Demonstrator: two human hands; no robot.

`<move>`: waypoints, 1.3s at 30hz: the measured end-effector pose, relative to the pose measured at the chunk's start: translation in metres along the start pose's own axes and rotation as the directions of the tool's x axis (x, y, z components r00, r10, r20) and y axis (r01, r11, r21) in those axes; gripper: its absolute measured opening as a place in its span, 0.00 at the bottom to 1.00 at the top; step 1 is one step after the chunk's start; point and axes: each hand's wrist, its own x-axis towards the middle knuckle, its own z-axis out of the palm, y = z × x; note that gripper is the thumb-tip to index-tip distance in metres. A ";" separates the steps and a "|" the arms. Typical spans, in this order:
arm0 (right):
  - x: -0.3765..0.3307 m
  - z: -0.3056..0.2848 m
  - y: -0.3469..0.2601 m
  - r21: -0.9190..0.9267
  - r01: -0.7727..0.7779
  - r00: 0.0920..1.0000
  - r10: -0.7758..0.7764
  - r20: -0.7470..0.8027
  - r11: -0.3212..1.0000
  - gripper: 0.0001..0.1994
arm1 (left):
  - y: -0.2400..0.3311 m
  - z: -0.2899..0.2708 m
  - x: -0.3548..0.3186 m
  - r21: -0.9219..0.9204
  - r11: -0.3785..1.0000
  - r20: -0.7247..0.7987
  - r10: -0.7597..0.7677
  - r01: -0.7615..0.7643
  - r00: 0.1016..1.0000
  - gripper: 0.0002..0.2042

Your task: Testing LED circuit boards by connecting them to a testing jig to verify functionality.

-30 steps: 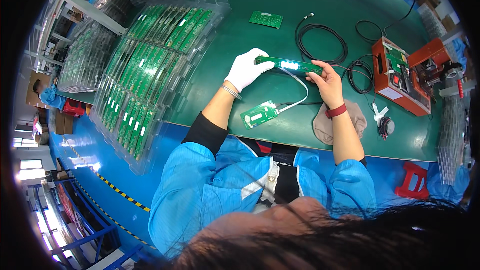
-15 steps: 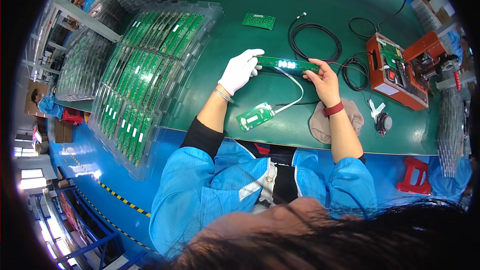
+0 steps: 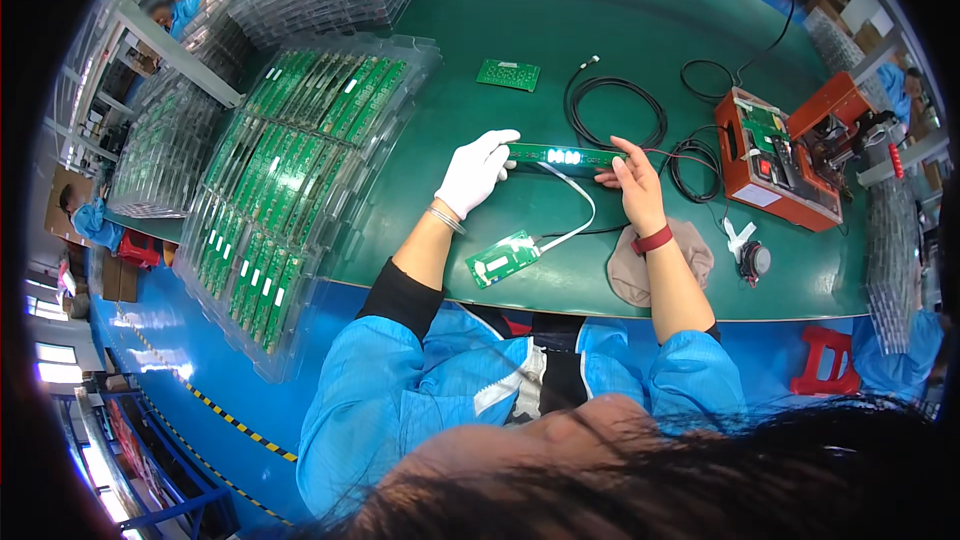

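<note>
Looking over the room, we see a glossy blue floor with black-and-yellow striping, and above it a broad, smooth green table. On our left a clear plastic tray carries rows of green boards; to the right stands an orange machine, with a black cable coil and a beige cloth nearer us.

Our gloved left hand has its fingers closed on the left end of a long, narrow circuit strip, and our bare right hand pinches the other end, so the strip hangs level above the table. We judge it light and stiff, its parts fragile and its faces rather slick; the two ends or long edges seem the places to hold.

A smaller green board lies below, joined to it by a white ribbon cable that looks soft and easily tugged. Smallest of all, bright white segments glow mid-strip.
</note>
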 end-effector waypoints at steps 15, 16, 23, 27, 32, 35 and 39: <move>0.000 0.000 0.000 -0.001 -0.011 1.000 0.011 0.000 1.000 0.15 | 0.001 0.000 -0.002 0.020 1.000 -0.021 0.000 0.001 1.000 0.15; 0.000 0.000 0.001 0.010 -0.014 1.000 0.014 -0.001 1.000 0.16 | 0.002 0.000 -0.003 0.028 1.000 -0.020 0.000 0.001 1.000 0.15; -0.002 0.002 -0.002 -0.005 0.008 1.000 -0.008 -0.003 1.000 0.19 | 0.001 0.002 -0.001 0.050 0.998 -0.034 0.027 -0.026 0.999 0.14; -0.004 0.006 -0.009 0.003 0.008 1.000 -0.008 -0.005 1.000 0.21 | -0.002 0.000 -0.002 0.048 0.999 -0.039 0.028 -0.026 0.999 0.14; -0.004 0.005 -0.007 0.008 0.015 1.000 -0.015 0.002 1.000 0.22 | 0.002 0.001 -0.002 0.048 0.999 -0.044 0.023 -0.021 0.999 0.14; -0.003 0.005 -0.007 0.011 0.008 1.000 -0.008 0.007 1.000 0.22 | 0.003 0.000 -0.002 0.049 0.999 -0.047 0.019 -0.016 0.999 0.14; -0.005 0.005 -0.005 0.015 -0.030 1.000 0.030 -0.001 0.999 0.22 | 0.001 0.000 -0.003 0.051 0.999 -0.040 0.002 0.000 0.999 0.14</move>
